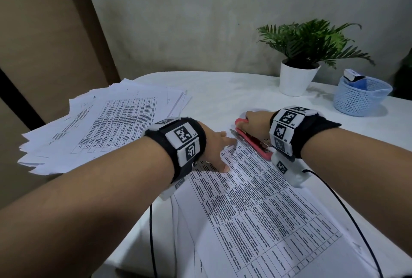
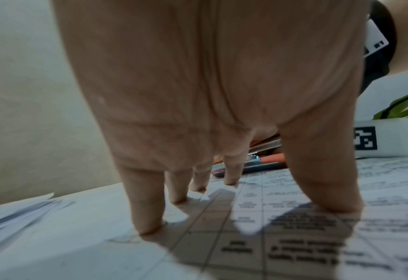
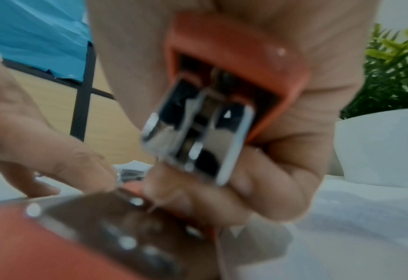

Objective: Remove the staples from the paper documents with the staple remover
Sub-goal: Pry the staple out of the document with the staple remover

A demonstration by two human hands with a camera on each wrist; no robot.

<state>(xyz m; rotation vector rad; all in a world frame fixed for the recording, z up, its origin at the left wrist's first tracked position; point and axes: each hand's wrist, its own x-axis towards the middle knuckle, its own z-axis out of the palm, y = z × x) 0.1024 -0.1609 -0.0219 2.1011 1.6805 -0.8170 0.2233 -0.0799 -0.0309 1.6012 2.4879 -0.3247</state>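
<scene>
A: Nearest the camera are the two forearms; under them a printed document point(image 1: 256, 206) lies on the table point(image 1: 223, 90), running off its near edge

B: What's the left hand point(image 1: 215, 144) doing?

A: It's spread, fingers point(image 2: 147, 212) straight, tips pressing the sheet flat near its far corner. The right hand point(image 1: 256, 121) is wrapped round a red stapler point(image 1: 252, 139) with its metal end at that same corner, just beside the left fingertips

B: Stapler, not a claw remover?

A: It looks like a stapler, probably used by its tail tongue. The staple itself I can't make out

B: So how to do it well?

A: My judgement: keep the left fingertips close beside the staple so the paper can't lift, slide the metal tip flat under the staple's crown, then lever gently. A steep angle would likely tear the corner

B: Other papers?

A: A loose pile point(image 1: 93, 126) sits toward the left edge, well apart

B: Any containers?

A: A blue mesh basket point(image 1: 361, 97) near the far right edge holds something blue and a small white-and-dark item, too small to identify. Beside it a white pot point(image 1: 296, 79) holds a green plant point(image 1: 312, 41)
</scene>
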